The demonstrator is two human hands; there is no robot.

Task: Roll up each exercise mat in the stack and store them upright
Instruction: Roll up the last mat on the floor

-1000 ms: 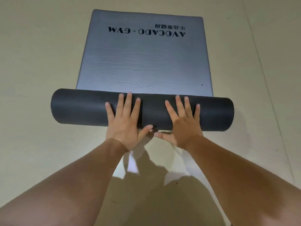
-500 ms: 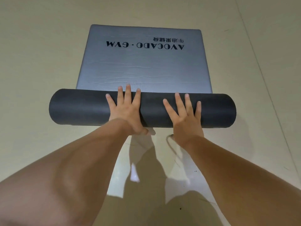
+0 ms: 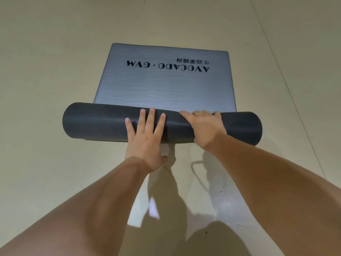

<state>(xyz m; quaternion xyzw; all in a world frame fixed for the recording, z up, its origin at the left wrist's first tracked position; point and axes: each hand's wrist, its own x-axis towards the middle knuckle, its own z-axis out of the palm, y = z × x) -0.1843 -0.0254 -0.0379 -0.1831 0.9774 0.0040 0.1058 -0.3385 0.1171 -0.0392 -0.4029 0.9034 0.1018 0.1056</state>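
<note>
The right grip [image 3: 204, 129] is closed over the roll [image 3: 96, 122]. Its fingers are hooked over the far crest of the cylinder, where their tips are hidden, and its thumb is laid along the top, pointed toward the left grip [image 3: 145, 139]. The left grip is spread flat, with four straight fingers fanned apart and pressed on the near face of the roll, while its thumb is seen lower down, close to the floor [image 3: 46, 74]. The roll is a thick, even cylinder of matte charcoal material, laid crosswise and touched near its middle by both grips. It is formed from the near end of the exercise mat [image 3: 166, 89], whose remaining flat stretch is spread on the floor beyond it. That upper face is silver-grey with a faint sheen, is crossed by fine wrinkles, and is finished with rounded far corners. Black lettering [image 3: 168, 66], "AVOCADO · GYM", with a line of smaller characters beside it, is printed near the far end and is seen upside down. Both bare forearms are stretched forward and converge on the roll. The floor is pale beige, smooth and glossy, and reflections are carried on it beneath the arms.
</note>
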